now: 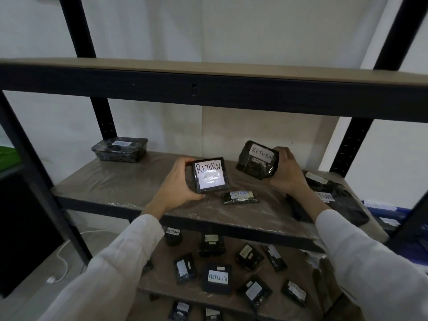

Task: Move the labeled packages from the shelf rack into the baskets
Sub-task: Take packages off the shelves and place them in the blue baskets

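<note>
Beside both gripped packages [210,175], a small packet [239,197] lies.

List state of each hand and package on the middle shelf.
left hand: gripping square box
square box: held, lifted, RETURN label facing camera
right hand: gripping wrapped pack
wrapped pack: held, lifted, tilted
small pack: lying flat on shelf
lidded tray: closed, at back left
flat bag: lying on shelf, partly hidden by right arm
</note>
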